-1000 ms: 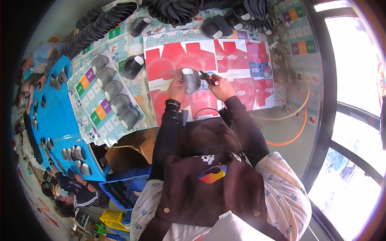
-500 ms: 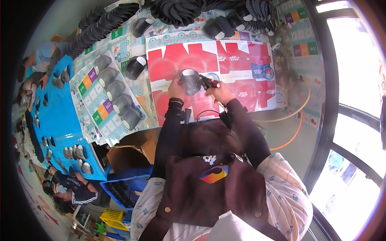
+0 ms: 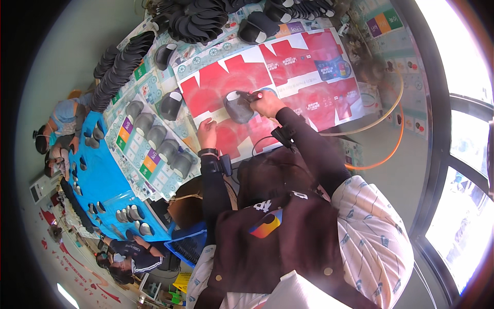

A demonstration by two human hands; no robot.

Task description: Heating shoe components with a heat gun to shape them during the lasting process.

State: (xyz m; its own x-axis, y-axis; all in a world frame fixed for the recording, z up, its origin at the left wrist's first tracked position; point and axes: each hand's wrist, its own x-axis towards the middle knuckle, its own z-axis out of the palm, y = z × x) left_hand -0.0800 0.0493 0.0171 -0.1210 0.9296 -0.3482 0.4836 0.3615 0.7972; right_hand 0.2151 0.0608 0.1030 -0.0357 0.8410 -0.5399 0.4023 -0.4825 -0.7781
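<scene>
My right hand [image 3: 267,104] is wrapped round a small black spray gun [image 3: 251,96] with a red end, close above a grey curved piece like a slipper upper [image 3: 239,109]. This piece has a pale patch at its far end and rests on a red and white printed card sheet [image 3: 226,77]. My left hand [image 3: 207,135] hovers over the sheet's near left edge, apart from the piece, fingers loosely out and nothing visible in them. Another dark upper [image 3: 171,106] lies left of the sheet.
A row of grey uppers [image 3: 156,136] lies on printed sheets at left. Stacked dark uppers [image 3: 198,24] line the far edge. An orange hose [image 3: 383,160] loops at right. People sit by a blue-covered table [image 3: 103,180] at far left, near a blue crate [image 3: 188,243].
My left hand has let go of the grey upper and moved left and nearer. My right hand with the spray gun has shifted slightly left. The whole view has turned.
</scene>
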